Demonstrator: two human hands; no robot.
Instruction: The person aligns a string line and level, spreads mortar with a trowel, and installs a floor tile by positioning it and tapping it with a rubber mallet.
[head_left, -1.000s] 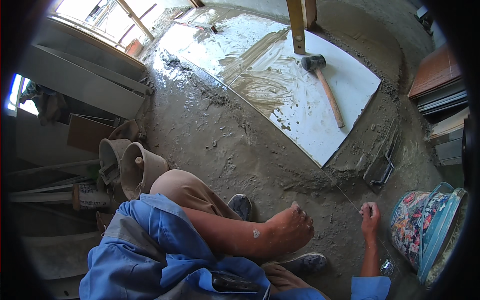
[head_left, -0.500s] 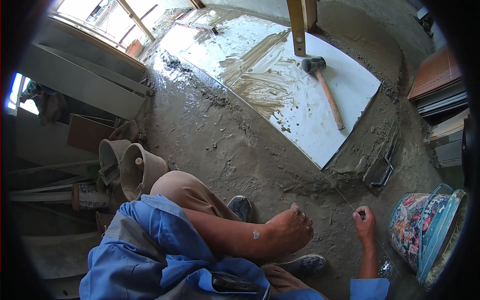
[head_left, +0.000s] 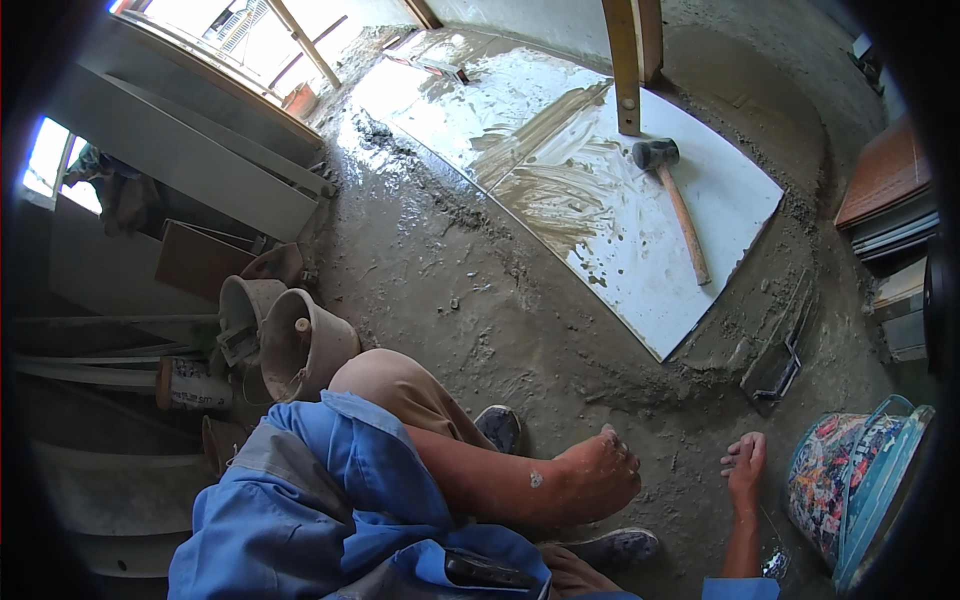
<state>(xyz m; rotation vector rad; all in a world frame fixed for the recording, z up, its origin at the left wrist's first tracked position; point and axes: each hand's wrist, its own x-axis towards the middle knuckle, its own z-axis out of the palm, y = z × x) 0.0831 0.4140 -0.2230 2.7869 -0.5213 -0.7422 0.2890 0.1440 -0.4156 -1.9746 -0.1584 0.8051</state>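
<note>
My left hand (head_left: 597, 474) is closed above the muddy floor, its fingers curled under; whether anything is in them is hidden. My right hand (head_left: 744, 466) is open, its fingers apart and bent toward the left, beside a bucket (head_left: 838, 478) with a colourful pattern and a teal rim. A thin string (head_left: 770, 525) shows faintly by my right wrist. Ahead lie large white tiles (head_left: 690, 312), smeared with grey-brown mortar. On them rests a rubber mallet (head_left: 683, 215) with a black head and wooden handle. A trowel (head_left: 777, 365) lies in the mortar near the tile's right corner.
Two dirty buckets (head_left: 318, 335) stand at the left, beside leaning boards (head_left: 215, 165). A spirit level (head_left: 428, 66) lies on the far tiles. An upright wooden bar (head_left: 622, 70) stands at the tiles' back edge. Stacked brown tiles (head_left: 885, 175) are at the right.
My right hand has opened from a pinch on the thin string, which no longer shows stretched to the tile corner. The whole view has shifted slightly; the left hand stays closed.
</note>
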